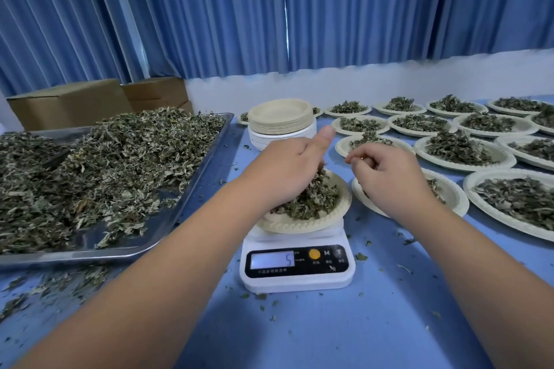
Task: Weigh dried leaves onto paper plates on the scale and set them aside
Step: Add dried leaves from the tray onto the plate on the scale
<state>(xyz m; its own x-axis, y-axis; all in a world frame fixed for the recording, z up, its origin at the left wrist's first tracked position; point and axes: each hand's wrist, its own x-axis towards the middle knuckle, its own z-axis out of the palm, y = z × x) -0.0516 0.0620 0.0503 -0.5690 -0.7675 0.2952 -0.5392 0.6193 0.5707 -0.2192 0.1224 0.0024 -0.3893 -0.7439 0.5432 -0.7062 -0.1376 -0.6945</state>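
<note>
A white digital scale (297, 275) stands in the middle of the blue table, and its display shows a 5. On it sits a paper plate (302, 225) heaped with dried leaves (311, 204). My left hand (287, 168) lies over this heap with its thumb stuck out; the fingers point down into the leaves, their tips hidden. My right hand (386, 174) hovers just right of the plate. Its fingers are curled and its fingertips pressed together, with no leaf visible between them. A metal tray (192, 189) on the left holds a big pile of loose dried leaves (99, 171).
A stack of empty paper plates (280, 118) stands behind the scale. Several filled plates (463, 150) cover the table's right side, one right under my right hand. Cardboard boxes (69, 102) sit behind the tray. Leaf crumbs lie scattered on the table near the scale and tray.
</note>
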